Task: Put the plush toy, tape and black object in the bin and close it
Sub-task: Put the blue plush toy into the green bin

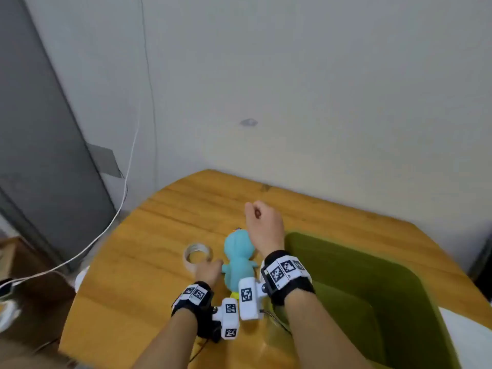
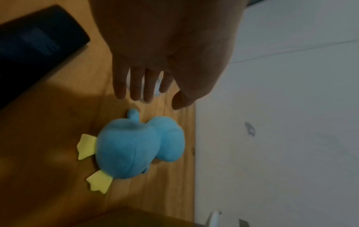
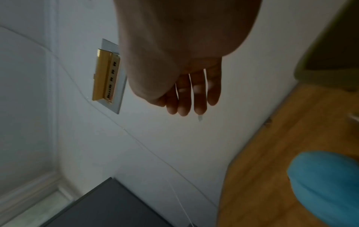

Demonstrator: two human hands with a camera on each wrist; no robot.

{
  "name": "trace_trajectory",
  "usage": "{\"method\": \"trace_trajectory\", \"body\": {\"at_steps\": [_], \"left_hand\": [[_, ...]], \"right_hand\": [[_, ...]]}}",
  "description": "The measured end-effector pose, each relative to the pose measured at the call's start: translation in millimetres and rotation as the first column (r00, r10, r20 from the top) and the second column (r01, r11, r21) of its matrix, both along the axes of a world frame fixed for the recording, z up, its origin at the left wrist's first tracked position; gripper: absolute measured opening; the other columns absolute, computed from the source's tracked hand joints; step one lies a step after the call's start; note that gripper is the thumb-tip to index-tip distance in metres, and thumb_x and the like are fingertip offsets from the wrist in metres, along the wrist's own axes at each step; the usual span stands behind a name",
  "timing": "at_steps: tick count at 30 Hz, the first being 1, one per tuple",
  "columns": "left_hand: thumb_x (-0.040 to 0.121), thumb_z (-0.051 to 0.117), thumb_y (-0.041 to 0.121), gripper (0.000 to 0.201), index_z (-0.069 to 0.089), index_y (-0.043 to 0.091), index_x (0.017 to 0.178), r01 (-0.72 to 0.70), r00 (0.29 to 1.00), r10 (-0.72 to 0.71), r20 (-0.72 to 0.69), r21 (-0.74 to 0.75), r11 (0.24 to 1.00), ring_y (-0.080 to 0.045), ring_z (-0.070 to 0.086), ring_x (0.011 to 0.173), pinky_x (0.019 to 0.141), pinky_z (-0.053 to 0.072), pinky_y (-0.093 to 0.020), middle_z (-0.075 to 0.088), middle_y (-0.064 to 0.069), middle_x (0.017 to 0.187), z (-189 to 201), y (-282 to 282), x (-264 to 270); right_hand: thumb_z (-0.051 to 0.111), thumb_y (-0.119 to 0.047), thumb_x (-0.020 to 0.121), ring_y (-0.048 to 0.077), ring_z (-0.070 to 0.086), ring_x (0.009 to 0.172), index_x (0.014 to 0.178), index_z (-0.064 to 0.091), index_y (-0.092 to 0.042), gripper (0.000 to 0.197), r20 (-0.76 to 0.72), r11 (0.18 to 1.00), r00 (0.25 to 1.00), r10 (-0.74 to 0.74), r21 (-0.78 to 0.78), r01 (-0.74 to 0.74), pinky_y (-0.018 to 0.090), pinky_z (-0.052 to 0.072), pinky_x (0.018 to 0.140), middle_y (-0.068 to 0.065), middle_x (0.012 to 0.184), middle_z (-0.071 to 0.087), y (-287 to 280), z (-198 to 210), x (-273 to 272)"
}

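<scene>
A blue plush toy (image 1: 237, 258) with yellow feet lies on the wooden table (image 1: 173, 214), just left of the green bin (image 1: 372, 267). A clear tape roll (image 1: 197, 253) lies left of the toy. My left hand (image 1: 213, 263) hovers at the roll's near edge with straight fingers and holds nothing. In the left wrist view the tape (image 2: 157, 86) peeks from behind those fingers (image 2: 136, 86); the toy (image 2: 136, 145) lies below them and the black object (image 2: 35, 43) lies on the table further back. My right hand (image 1: 255, 211) hangs above the toy's head, loosely curled and empty.
The table's far edge meets a pale wall (image 1: 292, 102). A white cable (image 1: 117, 209) hangs down at the left beside a grey panel (image 1: 40, 155). In the right wrist view a wall socket (image 3: 108, 76) sits left of my right hand (image 3: 186, 107); the bin (image 3: 330, 38) is at the upper right.
</scene>
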State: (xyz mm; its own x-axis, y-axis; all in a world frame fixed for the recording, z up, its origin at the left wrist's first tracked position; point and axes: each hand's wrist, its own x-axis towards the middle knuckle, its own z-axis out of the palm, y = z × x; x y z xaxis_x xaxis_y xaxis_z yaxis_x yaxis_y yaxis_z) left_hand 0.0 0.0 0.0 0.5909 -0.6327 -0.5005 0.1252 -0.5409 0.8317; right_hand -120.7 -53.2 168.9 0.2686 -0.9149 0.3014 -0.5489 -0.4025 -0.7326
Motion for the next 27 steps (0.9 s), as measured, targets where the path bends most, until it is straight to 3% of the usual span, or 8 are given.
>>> {"method": "trace_trajectory", "body": {"at_steps": [4, 8, 15, 19, 21, 23, 25, 27], "left_hand": [[0.09, 0.068, 0.026, 0.074, 0.037, -0.004, 0.15, 0.119, 0.991, -0.115, -0.063, 0.056, 0.991, -0.035, 0.053, 0.131, 0.104, 0.044, -0.038, 0.049, -0.023, 0.149, -11, -22, 4], [0.081, 0.08, 0.024, 0.067, 0.053, -0.005, 0.135, 0.215, 0.969, -0.2, -0.148, 0.099, 0.971, -0.032, 0.066, 0.108, 0.084, 0.053, -0.036, 0.063, -0.021, 0.134, -30, -45, -1], [0.06, 0.081, 0.028, 0.071, 0.063, 0.0, 0.123, 0.245, 0.937, -0.231, -0.262, 0.022, 0.969, -0.03, 0.069, 0.099, 0.079, 0.058, -0.037, 0.071, -0.016, 0.119, -60, -72, 6], [0.086, 0.062, 0.025, 0.039, 0.063, 0.004, 0.12, 0.113, 0.804, -0.147, -0.576, -0.095, 0.989, -0.038, 0.067, 0.094, 0.072, 0.056, -0.041, 0.07, -0.026, 0.115, -23, -65, 28], [0.089, 0.056, 0.025, 0.037, 0.064, 0.007, 0.121, 0.093, 0.727, -0.187, -0.66, -0.175, 0.98, -0.036, 0.067, 0.09, 0.075, 0.055, -0.042, 0.072, -0.024, 0.11, 3, -59, 42], [0.087, 0.056, 0.024, 0.041, 0.065, 0.009, 0.125, 0.1, 0.712, -0.276, -0.646, -0.295, 0.95, -0.035, 0.068, 0.092, 0.079, 0.053, -0.042, 0.074, -0.021, 0.111, 31, -52, 52], [0.081, 0.058, 0.022, 0.049, 0.064, 0.012, 0.129, 0.159, 0.73, -0.391, -0.56, -0.417, 0.895, -0.036, 0.068, 0.102, 0.089, 0.052, -0.048, 0.073, -0.019, 0.12, 62, -48, 57], [0.077, 0.062, 0.022, 0.053, 0.065, 0.016, 0.129, 0.272, 0.765, -0.496, -0.41, -0.491, 0.827, -0.036, 0.069, 0.109, 0.093, 0.053, -0.049, 0.073, -0.015, 0.123, 92, -45, 58]], "right_hand": [[0.047, -0.038, 0.096, 0.028, 0.055, 0.06, 0.073, 0.06, -0.004, 0.044, 0.003, 0.993, 0.996, -0.093, 0.075, 0.093, 0.038, 0.043, 0.055, 0.011, 0.063, 0.061, -9, -24, 17], [0.044, -0.041, 0.094, 0.02, 0.045, 0.054, 0.072, 0.059, -0.003, 0.046, -0.058, 0.977, 0.984, -0.17, 0.12, 0.176, 0.033, 0.037, 0.052, 0.018, 0.069, 0.062, -18, -40, 25], [0.049, -0.036, 0.097, 0.025, 0.055, 0.062, 0.072, 0.062, -0.007, 0.04, -0.15, 0.937, 0.952, -0.266, 0.191, 0.292, 0.04, 0.045, 0.06, 0.012, 0.07, 0.065, -26, -58, 25], [0.054, -0.033, 0.099, 0.011, 0.056, 0.071, 0.084, 0.063, -0.017, 0.024, -0.132, 0.922, 0.955, -0.266, 0.253, 0.291, 0.034, 0.043, 0.064, -0.004, 0.076, 0.064, -31, -58, 27], [0.059, -0.036, 0.098, 0.011, 0.064, 0.093, 0.111, 0.063, -0.021, 0.021, -0.057, 0.9, 0.964, -0.261, 0.345, 0.265, 0.029, 0.049, 0.078, -0.009, 0.098, 0.066, -33, -55, 29], [0.064, -0.041, 0.095, 0.012, 0.063, 0.108, 0.138, 0.05, -0.022, 0.05, 0.087, 0.862, 0.958, -0.272, 0.464, 0.203, 0.034, 0.053, 0.092, -0.004, 0.123, 0.063, -33, -52, 32], [0.068, -0.043, 0.093, 0.013, 0.065, 0.111, 0.149, 0.037, -0.025, 0.066, 0.279, 0.814, 0.919, -0.279, 0.577, 0.072, 0.038, 0.056, 0.089, -0.001, 0.133, 0.061, -31, -45, 33], [0.074, -0.047, 0.084, 0.019, 0.071, 0.106, 0.144, 0.043, -0.026, 0.071, 0.436, 0.76, 0.85, -0.295, 0.646, -0.067, 0.041, 0.059, 0.08, 0.003, 0.129, 0.068, -29, -35, 29]]}}
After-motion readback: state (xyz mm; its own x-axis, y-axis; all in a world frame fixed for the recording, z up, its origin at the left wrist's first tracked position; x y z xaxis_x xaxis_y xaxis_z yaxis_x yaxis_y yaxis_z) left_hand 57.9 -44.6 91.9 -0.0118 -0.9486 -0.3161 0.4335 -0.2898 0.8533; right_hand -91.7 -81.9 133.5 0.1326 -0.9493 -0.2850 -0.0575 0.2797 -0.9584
